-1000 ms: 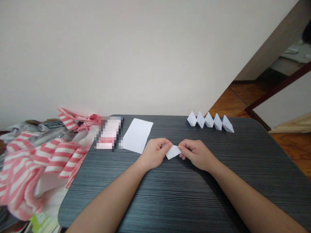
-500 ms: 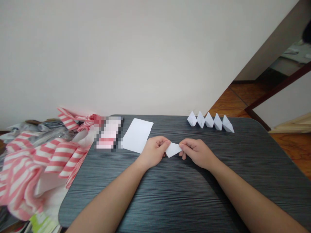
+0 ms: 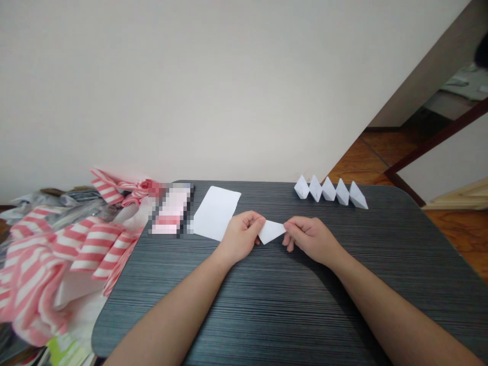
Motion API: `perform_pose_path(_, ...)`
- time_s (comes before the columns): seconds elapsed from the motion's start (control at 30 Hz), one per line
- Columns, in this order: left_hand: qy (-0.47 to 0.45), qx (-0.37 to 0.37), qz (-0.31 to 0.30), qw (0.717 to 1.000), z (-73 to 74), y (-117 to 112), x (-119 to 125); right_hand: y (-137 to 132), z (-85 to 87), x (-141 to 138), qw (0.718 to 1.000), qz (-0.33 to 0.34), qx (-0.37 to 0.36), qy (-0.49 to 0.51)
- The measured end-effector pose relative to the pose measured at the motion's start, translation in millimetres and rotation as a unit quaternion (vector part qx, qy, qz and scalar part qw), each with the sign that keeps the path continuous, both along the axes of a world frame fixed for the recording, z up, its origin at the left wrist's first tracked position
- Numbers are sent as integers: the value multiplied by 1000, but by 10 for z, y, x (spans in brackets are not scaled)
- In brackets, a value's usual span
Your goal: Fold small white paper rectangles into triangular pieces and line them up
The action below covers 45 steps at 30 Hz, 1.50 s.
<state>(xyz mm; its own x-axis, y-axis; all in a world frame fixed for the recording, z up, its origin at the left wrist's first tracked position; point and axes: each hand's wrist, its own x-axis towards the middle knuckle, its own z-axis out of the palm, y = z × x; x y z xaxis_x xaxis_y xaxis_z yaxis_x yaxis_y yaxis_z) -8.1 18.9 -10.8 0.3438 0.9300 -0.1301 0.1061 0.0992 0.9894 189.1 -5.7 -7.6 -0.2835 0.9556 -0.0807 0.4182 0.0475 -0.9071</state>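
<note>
Above the middle of the dark table, a small folded piece of white paper point(image 3: 272, 232) is stretched between my two hands. My left hand point(image 3: 244, 233) pinches its left end between thumb and fingers. At the paper's right corner, my right hand point(image 3: 310, 238) grips with thumb and forefinger, the other fingers curled below. Flat white paper sheets point(image 3: 216, 212) lie just beyond my left hand, partly covered by it. Several folded white paper shapes with pointed tops point(image 3: 328, 190) stand in a row at the back right.
The dark wood-grained table point(image 3: 244, 315) meets a pale wall point(image 3: 229, 91) at its back edge. A blurred-out pink-and-white rectangular item point(image 3: 171, 209) lies at the back left. Red-and-white striped cloth point(image 3: 91, 244) is heaped beside the table's left edge.
Both hands have risen very slightly with the folded paper, and the right hand has shifted a touch to the right. The grip stays the same.
</note>
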Motion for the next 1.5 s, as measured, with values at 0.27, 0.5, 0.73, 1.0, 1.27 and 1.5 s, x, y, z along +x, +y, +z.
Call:
perform_pose_path(0.27, -28, -12, 11, 999, -28, -1, 1, -1, -38, -1, 999, -22, -28, 30)
perform_pose_path(0.5, -46, -10, 13, 999, -65, 9, -1, 1, -46, 18, 998, -29, -25, 59)
perform_pose_path(0.73, -44, -7, 6, 999, -32, 12, -9, -5, -14, 33, 999, -21, -11, 39)
perform_pose_path(1.0, 45, 104, -11, 994, 12, -14, 3, -15, -2, 15, 998, -30, -3, 51)
perform_pose_path(1.27, 122, 231, -105, 960, 142, -77, -3, -9, 8, 10, 997, -55, 14, 53)
perform_pose_path(1.5, 168, 262, -129, 942, 181, -117, 28, -19, -55, 3, 988, -48, -34, 144)
